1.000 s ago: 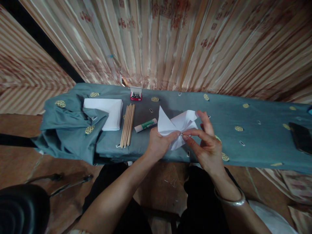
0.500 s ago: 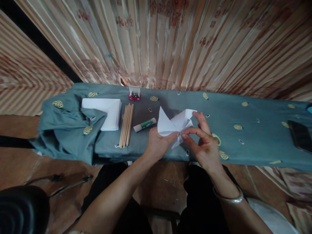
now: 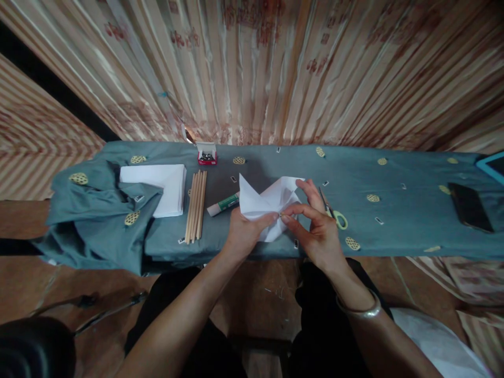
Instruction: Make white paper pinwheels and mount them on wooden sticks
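Observation:
A white paper pinwheel (image 3: 271,197), its corners folded in toward the middle, is held up over the table's front part. My left hand (image 3: 246,228) is closed on its lower left side, with the thumb pressed near the centre. At that centre, the thumb and forefinger of my right hand (image 3: 315,226) pinch a small shiny tack (image 3: 280,214), touching the paper. The other right fingers rest by the pinwheel's right edge. How far the tack goes into the paper is hidden. Beside my right hand lie green-handled scissors (image 3: 339,219), partly covered by the fingers.
Left of the pinwheel are a glue stick (image 3: 223,204), several wooden sticks (image 3: 196,207) and a stack of white paper (image 3: 173,194). A small red box (image 3: 207,157) of tacks stands open behind. At right lie a phone (image 3: 470,206) and a blue-edged object (image 3: 492,167). Patterned cloth (image 3: 413,226) covers the table.
The view has shifted a little to the right, so more of the scissors and the blue-edged object show. Both hands keep their hold, and the pinwheel is tilted slightly differently.

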Demonstrator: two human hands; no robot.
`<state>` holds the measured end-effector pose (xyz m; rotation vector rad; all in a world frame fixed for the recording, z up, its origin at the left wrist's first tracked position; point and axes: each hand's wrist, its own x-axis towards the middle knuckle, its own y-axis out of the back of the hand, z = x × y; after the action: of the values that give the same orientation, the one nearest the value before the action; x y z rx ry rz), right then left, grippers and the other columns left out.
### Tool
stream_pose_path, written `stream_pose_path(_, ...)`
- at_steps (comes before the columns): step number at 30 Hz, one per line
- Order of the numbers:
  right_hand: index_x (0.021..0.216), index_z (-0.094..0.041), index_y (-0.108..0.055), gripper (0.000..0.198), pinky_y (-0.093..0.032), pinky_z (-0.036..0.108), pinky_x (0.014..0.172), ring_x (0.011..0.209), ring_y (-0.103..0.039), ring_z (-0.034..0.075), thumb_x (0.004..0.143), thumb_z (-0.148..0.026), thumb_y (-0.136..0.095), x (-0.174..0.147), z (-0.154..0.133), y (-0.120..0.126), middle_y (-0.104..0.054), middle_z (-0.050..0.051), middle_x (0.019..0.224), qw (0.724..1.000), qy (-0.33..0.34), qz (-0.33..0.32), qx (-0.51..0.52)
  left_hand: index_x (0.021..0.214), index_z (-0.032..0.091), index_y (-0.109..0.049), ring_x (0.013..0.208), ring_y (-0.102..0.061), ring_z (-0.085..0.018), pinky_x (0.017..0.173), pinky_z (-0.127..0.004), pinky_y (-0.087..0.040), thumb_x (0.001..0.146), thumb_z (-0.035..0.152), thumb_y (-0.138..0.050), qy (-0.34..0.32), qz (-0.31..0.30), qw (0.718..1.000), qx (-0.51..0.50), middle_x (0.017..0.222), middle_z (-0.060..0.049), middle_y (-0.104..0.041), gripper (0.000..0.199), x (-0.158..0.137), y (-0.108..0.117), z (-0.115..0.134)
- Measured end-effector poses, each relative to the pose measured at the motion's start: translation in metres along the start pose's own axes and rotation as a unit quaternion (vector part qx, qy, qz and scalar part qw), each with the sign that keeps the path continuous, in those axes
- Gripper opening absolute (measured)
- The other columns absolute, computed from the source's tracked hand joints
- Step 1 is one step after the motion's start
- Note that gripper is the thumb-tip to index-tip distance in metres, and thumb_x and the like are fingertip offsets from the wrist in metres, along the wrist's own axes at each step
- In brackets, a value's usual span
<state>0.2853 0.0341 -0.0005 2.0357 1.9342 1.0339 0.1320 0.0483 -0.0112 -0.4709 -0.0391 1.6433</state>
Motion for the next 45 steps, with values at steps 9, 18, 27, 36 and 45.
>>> stream_pose_path(9, 0.082, -0.026, -0.069, 0.005, -0.030, 0.056, 0.114, 0.146, -0.027, 0.027, 0.084, -0.029, -0.066, 0.000, 0.002, 0.001, -0.047, -0.001, 0.149, 1.000, 0.008, -0.006, 0.002, 0.076, 0.011, -0.072, 0.064, -0.064, -0.016, 0.065, -0.028, -0.052, 0.052, 0.027, -0.083, -0.012, 0.007, 1.000, 0.026, 0.074, -0.005, -0.073, 0.030, 0.001, 0.000, -0.003)
stream_pose_path(18, 0.079, -0.026, -0.070, 0.007, -0.017, 0.058, 0.118, 0.146, -0.027, 0.026, 0.083, -0.031, -0.067, 0.000, 0.008, -0.001, -0.049, 0.000, 0.147, 1.000, -0.018, -0.004, 0.020, 0.079, 0.012, -0.073, 0.071, -0.067, -0.020, 0.066, -0.029, -0.054, 0.057, 0.030, -0.078, -0.061, -0.039, 0.995, 0.069, 0.079, -0.007, -0.075, 0.029, -0.003, 0.002, 0.002)
stream_pose_path(27, 0.084, -0.024, -0.066, 0.011, -0.024, 0.055, 0.117, 0.142, -0.036, 0.027, 0.078, -0.031, -0.071, -0.003, 0.005, -0.007, -0.045, 0.006, 0.149, 0.995, -0.064, 0.030, 0.066, 0.079, 0.012, -0.073, 0.071, -0.068, -0.020, 0.070, -0.030, -0.055, 0.060, 0.029, -0.079, -0.070, -0.037, 0.994, 0.078, 0.081, -0.007, -0.076, 0.027, -0.002, 0.005, -0.001)
stream_pose_path(36, 0.129, -0.024, -0.050, 0.063, -0.044, 0.045, 0.108, 0.127, -0.054, 0.026, 0.072, -0.031, -0.077, -0.003, 0.013, -0.009, -0.057, 0.010, 0.136, 0.969, -0.122, 0.010, 0.214, 0.075, 0.015, -0.073, 0.073, -0.069, -0.022, 0.070, -0.033, -0.057, 0.055, 0.027, -0.082, -0.038, -0.043, 0.997, 0.053, 0.080, -0.008, -0.076, 0.025, -0.002, 0.006, 0.001)
stream_pose_path(45, 0.120, -0.025, -0.053, 0.056, -0.058, 0.031, 0.069, 0.076, -0.069, 0.018, 0.071, -0.035, -0.078, -0.003, 0.003, -0.005, -0.074, 0.001, 0.093, 0.937, -0.206, -0.031, 0.279, 0.077, 0.013, -0.074, 0.071, -0.068, -0.020, 0.070, -0.031, -0.055, 0.056, 0.028, -0.080, -0.039, -0.047, 0.996, 0.062, 0.079, -0.007, -0.076, 0.027, -0.004, 0.007, -0.002)
